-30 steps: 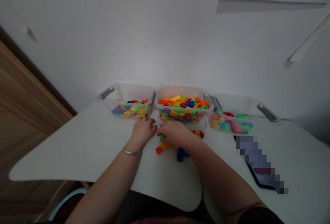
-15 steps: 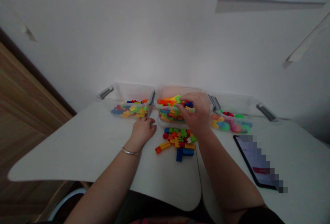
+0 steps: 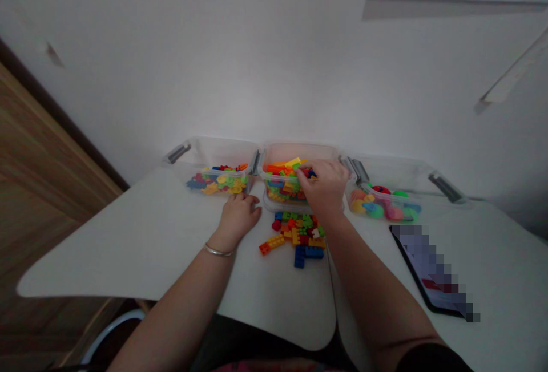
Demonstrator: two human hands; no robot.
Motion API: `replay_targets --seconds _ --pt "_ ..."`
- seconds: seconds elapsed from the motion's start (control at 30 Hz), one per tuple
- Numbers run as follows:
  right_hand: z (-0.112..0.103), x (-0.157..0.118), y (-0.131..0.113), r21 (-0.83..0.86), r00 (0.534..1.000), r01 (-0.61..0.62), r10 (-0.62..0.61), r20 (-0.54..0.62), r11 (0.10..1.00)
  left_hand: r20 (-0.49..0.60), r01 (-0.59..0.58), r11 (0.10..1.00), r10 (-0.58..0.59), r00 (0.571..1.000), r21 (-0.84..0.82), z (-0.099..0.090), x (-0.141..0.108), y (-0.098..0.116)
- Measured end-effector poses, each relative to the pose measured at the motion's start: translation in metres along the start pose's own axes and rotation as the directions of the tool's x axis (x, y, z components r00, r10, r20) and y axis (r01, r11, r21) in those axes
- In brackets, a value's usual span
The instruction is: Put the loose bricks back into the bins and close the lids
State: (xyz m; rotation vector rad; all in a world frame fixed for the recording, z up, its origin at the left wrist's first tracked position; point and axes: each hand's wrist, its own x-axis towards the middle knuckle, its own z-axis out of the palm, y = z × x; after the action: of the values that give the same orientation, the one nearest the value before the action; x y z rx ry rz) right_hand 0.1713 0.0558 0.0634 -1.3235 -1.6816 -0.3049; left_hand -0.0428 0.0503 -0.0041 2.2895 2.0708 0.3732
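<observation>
My left hand (image 3: 238, 215) lies on the table with its fingers loosely apart and nothing in them. Its fingertips are close to the front of the left clear bin (image 3: 220, 142), which holds small colourful pieces. Over the middle clear bin (image 3: 295, 147), full of toy building bricks (image 3: 282, 170), my right hand (image 3: 325, 184) reaches down at the rim, thumb and fingers drawn together. Whatever is between them is hidden. A loose pile of building bricks (image 3: 295, 238), red, orange, yellow, green and blue, lies in front of that bin.
On the right, another clear bin (image 3: 394, 169) contains round colourful toys. A phone (image 3: 428, 272) lies on the white table (image 3: 128, 241) near my right forearm. The wall (image 3: 274, 64) rises behind the bins. A seam between two tabletops runs beside the pile.
My right hand has lowered slightly at the middle bin, and the gap between its thumb and fingers has narrowed. My left hand stays in place. The view shifts slightly.
</observation>
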Motion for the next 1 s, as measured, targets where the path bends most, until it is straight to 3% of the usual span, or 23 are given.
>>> replay_targets --seconds 0.2,0.37,0.43,0.53,0.67,0.73,0.9,1.0 --pt "-0.005 0.004 -0.001 0.025 0.999 -0.038 0.038 0.0 0.999 0.001 -0.001 1.0 0.001 1.0 0.008 -0.001 0.0 0.001" --pt "-0.019 0.013 0.0 0.1 0.998 0.054 -0.051 -0.025 0.994 -0.009 0.005 1.0 -0.005 1.0 -0.009 -0.001 -0.001 0.002" --pt "-0.028 0.016 -0.001 0.179 0.994 0.107 -0.111 0.014 0.978 -0.009 0.002 1.0 -0.002 1.0 -0.013 0.0 0.0 0.001" --pt "-0.043 0.017 -0.007 0.29 0.959 0.168 -0.224 0.172 0.942 -0.008 0.0 1.0 0.0 1.0 -0.014 0.001 0.0 0.0" --pt "-0.057 0.013 -0.022 0.289 0.865 0.209 -0.315 0.391 0.934 -0.012 0.003 1.0 -0.003 1.0 -0.012 0.001 0.0 0.0" --pt "-0.056 0.01 -0.029 0.251 0.795 0.257 -0.352 0.494 0.933 -0.006 0.003 1.0 -0.003 1.0 -0.008 0.001 0.0 0.0" --pt "-0.031 -0.004 -0.039 0.181 0.569 0.339 -0.354 0.742 0.923 -0.006 -0.006 1.0 0.006 1.0 -0.005 0.001 0.001 0.0" --pt "-0.014 -0.014 -0.044 0.102 0.491 0.367 -0.286 0.823 0.925 -0.013 -0.005 1.0 0.005 1.0 -0.006 0.0 0.0 0.0"
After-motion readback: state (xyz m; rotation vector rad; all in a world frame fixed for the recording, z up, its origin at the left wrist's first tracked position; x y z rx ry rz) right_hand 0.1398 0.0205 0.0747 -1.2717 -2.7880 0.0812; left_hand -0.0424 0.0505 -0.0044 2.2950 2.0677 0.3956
